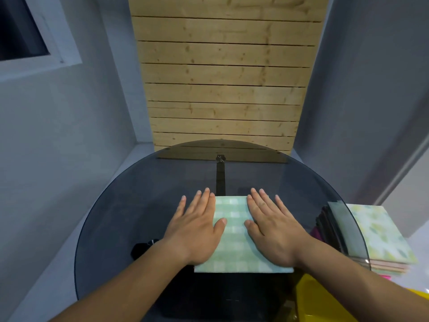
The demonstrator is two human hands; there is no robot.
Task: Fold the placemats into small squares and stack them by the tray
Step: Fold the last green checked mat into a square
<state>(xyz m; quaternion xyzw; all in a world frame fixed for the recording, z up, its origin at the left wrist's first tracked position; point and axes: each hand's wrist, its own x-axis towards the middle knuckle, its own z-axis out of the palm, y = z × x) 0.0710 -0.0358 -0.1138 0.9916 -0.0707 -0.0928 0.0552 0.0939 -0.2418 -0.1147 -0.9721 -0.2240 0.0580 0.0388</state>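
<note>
Head view: both hands, left (197,228) and right (274,225), flat, grip open, pressing green checked placemat (234,242); long axis runs away from person.

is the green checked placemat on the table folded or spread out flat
Folded, it seems: the green placemat is a compact rectangle with a thick near edge, pressed under both flat hands, left and right.

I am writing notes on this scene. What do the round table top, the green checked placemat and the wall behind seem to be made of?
Table top: probably smoked glass, glossy; the frame underneath shows through it.
Placemat: seemingly soft cloth or woven material, matte, lying flat under both hands; I cannot be sure which.
Wall panel: pale wood planks, apparently unvarnished, with visible knots and grain.
</note>
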